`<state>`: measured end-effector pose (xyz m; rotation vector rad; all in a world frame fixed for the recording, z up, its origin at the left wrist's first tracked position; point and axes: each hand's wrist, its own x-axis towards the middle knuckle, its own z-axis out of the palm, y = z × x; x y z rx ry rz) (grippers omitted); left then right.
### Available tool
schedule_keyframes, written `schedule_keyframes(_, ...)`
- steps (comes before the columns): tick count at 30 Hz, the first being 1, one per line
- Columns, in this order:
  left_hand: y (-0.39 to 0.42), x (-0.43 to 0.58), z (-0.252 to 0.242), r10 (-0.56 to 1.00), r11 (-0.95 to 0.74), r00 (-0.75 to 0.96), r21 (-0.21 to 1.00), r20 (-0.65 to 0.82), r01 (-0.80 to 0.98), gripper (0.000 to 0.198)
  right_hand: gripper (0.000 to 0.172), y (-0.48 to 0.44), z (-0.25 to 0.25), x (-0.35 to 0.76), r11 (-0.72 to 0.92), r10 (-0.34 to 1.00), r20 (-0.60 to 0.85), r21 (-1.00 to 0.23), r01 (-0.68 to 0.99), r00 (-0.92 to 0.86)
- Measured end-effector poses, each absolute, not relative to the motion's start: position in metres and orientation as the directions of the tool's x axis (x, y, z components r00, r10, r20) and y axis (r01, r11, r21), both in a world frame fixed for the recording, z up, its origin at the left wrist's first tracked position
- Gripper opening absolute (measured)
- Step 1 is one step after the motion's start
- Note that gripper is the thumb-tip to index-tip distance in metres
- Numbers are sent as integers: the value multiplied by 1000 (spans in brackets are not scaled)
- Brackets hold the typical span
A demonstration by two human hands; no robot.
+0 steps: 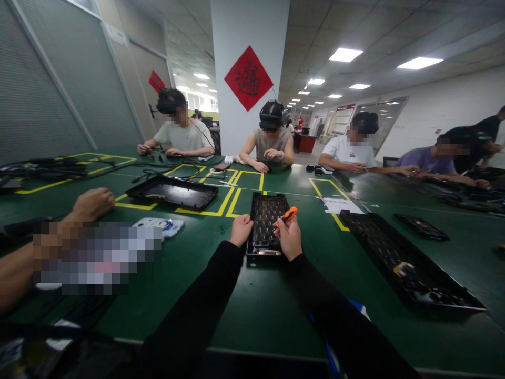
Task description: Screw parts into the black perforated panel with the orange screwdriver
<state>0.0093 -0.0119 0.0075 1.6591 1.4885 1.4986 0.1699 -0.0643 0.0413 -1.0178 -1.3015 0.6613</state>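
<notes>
In front of me a black plastic casing (265, 216), with rows of small pale marks inside it, lies lengthwise on the green table. My left hand (241, 230) is closed against its left side, fingers curled at the edge. An orange-and-black screwdriver (290, 214) is gripped in my right hand (290, 238), its shaft slanting down to the left into the casing. The shaft's tip is too small and dark to make out. A pale metallic strip (269, 252) shows at the casing's near end.
To the right lies a longer black casing (390, 247) with loose parts in it, beside a flat black piece (421, 226). A black tray (173, 190) stands at the left. A neighbour's hand (92, 204) rests near a phone (169, 227). Several people sit across the table (221, 326).
</notes>
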Motion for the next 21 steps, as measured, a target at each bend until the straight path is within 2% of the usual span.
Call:
schedule_keyframes(11,-10,9,5,889,-330,-163,847,427,416,32,19,-70,44,167,474,846,506,-858,201,167)
schedule_keyframes(16,-10,10,6,894,-315,-176,858,411,406,32,21,-68,43,170,460,825,495,-868,185,272)
schedule_keyframes(21,-11,10,5,899,-321,-163,866,406,384,32,21,-66,43,174,458,727,508,-860,225,462)
